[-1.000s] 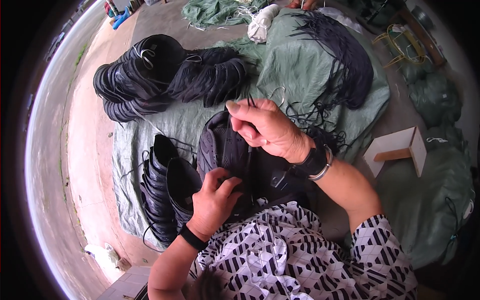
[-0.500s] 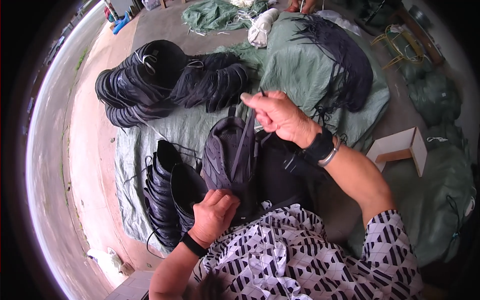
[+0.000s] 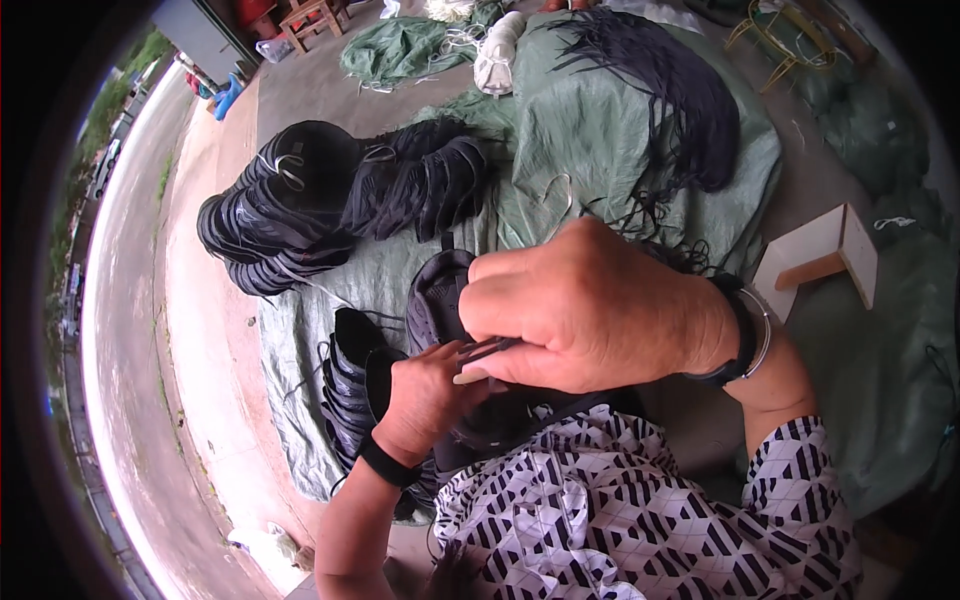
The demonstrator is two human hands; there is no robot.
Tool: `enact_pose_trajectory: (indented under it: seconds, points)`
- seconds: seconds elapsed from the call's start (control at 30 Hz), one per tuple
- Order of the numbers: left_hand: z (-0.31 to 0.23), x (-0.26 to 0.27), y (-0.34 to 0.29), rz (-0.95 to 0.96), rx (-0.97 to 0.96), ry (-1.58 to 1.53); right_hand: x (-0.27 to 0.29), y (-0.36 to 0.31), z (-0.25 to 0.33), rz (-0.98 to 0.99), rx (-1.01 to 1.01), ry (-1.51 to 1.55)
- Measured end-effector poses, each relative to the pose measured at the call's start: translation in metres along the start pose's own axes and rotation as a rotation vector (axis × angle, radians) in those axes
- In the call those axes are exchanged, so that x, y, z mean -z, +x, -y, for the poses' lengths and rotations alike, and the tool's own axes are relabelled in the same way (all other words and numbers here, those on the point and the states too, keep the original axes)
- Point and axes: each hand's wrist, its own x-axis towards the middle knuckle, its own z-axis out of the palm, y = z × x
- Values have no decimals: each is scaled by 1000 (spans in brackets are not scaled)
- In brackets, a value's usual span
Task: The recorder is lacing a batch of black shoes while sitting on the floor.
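Observation:
A dark grey shoe upper [image 3: 432, 285] lies across my lap, largely covered by my hands. A flat dark shoelace [image 3: 488, 348] stretches the short way between my hands. My right hand [image 3: 580, 310], raised close to the camera, pinches the lace between thumb and bent fingers. Lower and to the left, my left hand [image 3: 428, 395] is closed at the near part of the upper, where the lace comes in; its fingertips are partly hidden. Just left of it stands a nested row of dark shoe uppers [image 3: 345, 385].
Further nested black uppers [image 3: 290, 205] lie on the green woven sheet [image 3: 300, 345] at the far left. A bundle of dark laces [image 3: 690, 100] drapes over a green sack [image 3: 550, 120]. White open box [image 3: 825, 262] at right; yellow metal frame [image 3: 785, 40] behind it.
My right hand has come down and nearer with the lace, from above the upper to beside my left hand. It now covers much of the upper. The whole view has shifted slightly.

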Motion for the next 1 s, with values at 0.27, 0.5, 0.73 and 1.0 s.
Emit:
enact_pose_trajectory:
  seconds: [0.27,0.5,0.73,1.0]
  points:
    - [-7,18,-17,-132,484,-1088,0,-48,-28,-216,-209,161]
    - [99,85,-65,-756,376,-1929,19,-198,-124,-735,-1023,1444]
    - [121,103,-73,-852,611,-1771,23,-263,-168,-1340,-1230,1356]
    - [363,238,-356,-807,817,-582,243,-490,-206,-1505,-1253,384]
